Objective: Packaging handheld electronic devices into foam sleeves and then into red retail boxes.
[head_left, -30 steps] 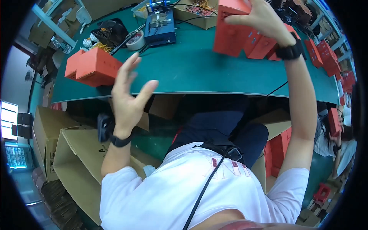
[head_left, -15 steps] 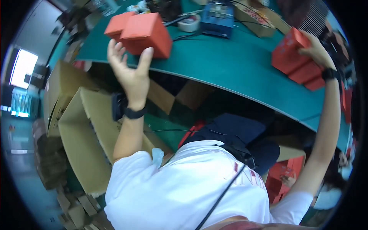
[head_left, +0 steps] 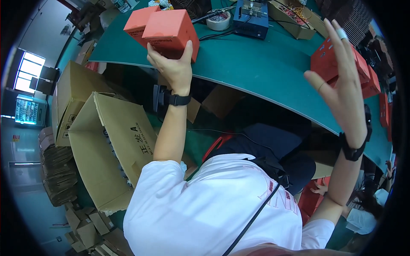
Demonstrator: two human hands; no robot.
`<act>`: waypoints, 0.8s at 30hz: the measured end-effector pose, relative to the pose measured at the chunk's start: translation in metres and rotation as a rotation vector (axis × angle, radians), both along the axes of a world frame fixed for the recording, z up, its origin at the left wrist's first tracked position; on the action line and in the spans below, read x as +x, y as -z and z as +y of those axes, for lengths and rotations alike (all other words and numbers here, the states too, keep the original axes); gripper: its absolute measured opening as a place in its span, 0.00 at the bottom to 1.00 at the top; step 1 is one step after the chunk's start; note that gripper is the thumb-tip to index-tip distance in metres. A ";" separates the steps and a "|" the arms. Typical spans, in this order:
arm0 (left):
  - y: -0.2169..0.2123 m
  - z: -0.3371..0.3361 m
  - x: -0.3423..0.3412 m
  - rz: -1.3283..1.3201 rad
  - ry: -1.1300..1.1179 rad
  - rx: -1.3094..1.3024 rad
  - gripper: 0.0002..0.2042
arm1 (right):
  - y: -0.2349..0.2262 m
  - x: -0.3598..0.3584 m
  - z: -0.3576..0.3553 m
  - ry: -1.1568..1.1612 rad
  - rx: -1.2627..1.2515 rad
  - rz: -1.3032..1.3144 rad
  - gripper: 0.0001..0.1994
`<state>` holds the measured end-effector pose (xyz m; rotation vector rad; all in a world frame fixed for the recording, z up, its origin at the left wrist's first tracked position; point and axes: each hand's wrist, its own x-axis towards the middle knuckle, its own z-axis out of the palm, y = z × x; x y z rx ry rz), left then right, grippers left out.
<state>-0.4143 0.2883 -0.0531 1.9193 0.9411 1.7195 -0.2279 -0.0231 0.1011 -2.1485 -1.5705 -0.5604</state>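
Two red cardboard boxes stand side by side near the table's edge at the upper left. My left hand (head_left: 173, 70) grips the nearer red box (head_left: 168, 27) low down, fingers at its left side and thumb at its right. Behind it on the left is the other red box (head_left: 139, 23). On the right, my right hand (head_left: 344, 85) is raised with fingers stretched and thumb apart, holding nothing. Just beyond that hand lies a group of red boxes (head_left: 322, 59), partly hidden by it.
On the green table (head_left: 256, 64) are a blue device (head_left: 252, 21), a tape roll (head_left: 218, 21), cables and an open carton (head_left: 294, 25). A large open carton (head_left: 85, 170) stands left of me. At lower right, another person's hand (head_left: 319, 187) is by a red box.
My left hand has moved right and closed on the nearer red box. My right hand has let go of the red boxes on the right and opened, lifting off them.
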 end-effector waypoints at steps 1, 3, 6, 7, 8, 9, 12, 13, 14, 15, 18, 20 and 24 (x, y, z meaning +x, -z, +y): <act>-0.002 -0.004 -0.001 0.001 0.008 0.000 0.54 | 0.006 -0.008 0.001 -0.020 0.013 0.030 0.46; -0.013 -0.019 -0.006 -0.086 0.195 -0.056 0.49 | 0.019 -0.020 0.002 -0.033 0.011 0.172 0.48; -0.038 -0.047 0.001 -0.352 0.559 -0.336 0.36 | 0.051 -0.026 0.000 -0.077 -0.001 0.373 0.56; -0.054 -0.063 0.003 -0.501 0.717 -0.562 0.29 | 0.058 -0.032 0.001 -0.099 -0.013 0.449 0.59; -0.063 -0.076 0.001 -0.555 0.850 -0.799 0.28 | 0.062 -0.037 0.002 -0.126 -0.011 0.486 0.64; -0.068 -0.088 0.002 -0.604 0.982 -1.046 0.28 | 0.067 -0.042 0.003 -0.166 0.045 0.495 0.65; -0.070 -0.118 0.013 -0.663 1.338 -1.503 0.29 | 0.071 -0.056 0.006 -0.197 0.207 0.482 0.63; -0.066 -0.124 0.014 -0.665 1.576 -1.709 0.29 | 0.068 -0.057 0.006 -0.231 0.313 0.505 0.60; -0.048 -0.129 0.017 -0.750 1.720 -1.794 0.34 | 0.065 -0.057 0.005 -0.267 0.421 0.523 0.57; -0.046 -0.137 0.024 -0.739 1.750 -1.807 0.34 | 0.055 -0.053 0.003 -0.217 0.455 0.455 0.49; -0.055 -0.168 0.044 -0.586 1.549 -2.133 0.48 | 0.031 -0.036 -0.013 -0.077 0.380 0.574 0.40; -0.050 -0.173 0.039 -0.286 2.002 -2.010 0.47 | 0.010 -0.022 -0.022 -0.005 0.322 0.724 0.37; -0.050 -0.173 0.036 0.125 1.566 -0.739 0.26 | 0.027 0.039 -0.047 -0.015 0.155 0.680 0.35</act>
